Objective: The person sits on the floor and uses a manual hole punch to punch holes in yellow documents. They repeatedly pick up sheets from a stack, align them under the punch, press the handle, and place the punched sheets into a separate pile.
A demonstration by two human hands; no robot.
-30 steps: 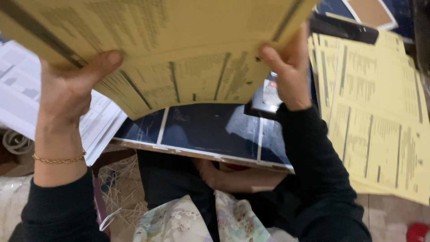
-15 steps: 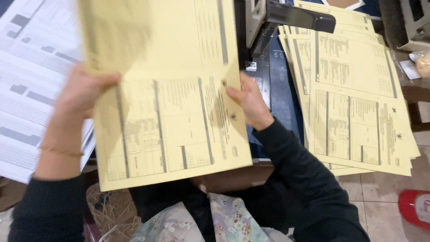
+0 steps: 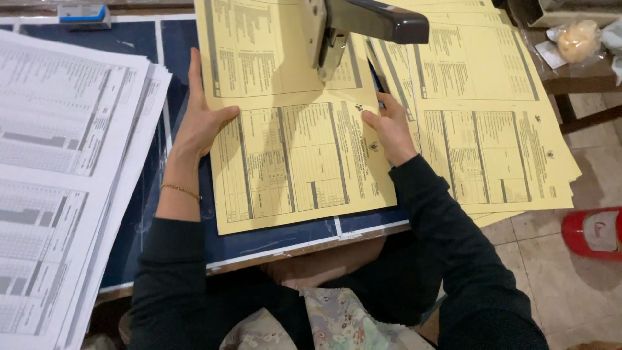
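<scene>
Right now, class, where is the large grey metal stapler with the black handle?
In the head view, the grey metal stapler with the black handle sits at top centre, over the upper edge of the yellow printed sheet, above the right hand.

1. Big stack of white printed sheets (image 3: 58, 168) on my left, hanging a bit over the near edge of the dark blue worktop (image 3: 162, 45).
2. Another pile of yellow forms (image 3: 492, 123) fanned out on my right, also poking past the edge.
3. Small blue and grey block (image 3: 83, 14) at the far left edge, can't tell what it is.
4. Clear bag with something round and pale (image 3: 576, 40) on a wooden surface at the top right.
5. Red thing (image 3: 593, 232) down on the tiled floor (image 3: 551, 285).
</scene>
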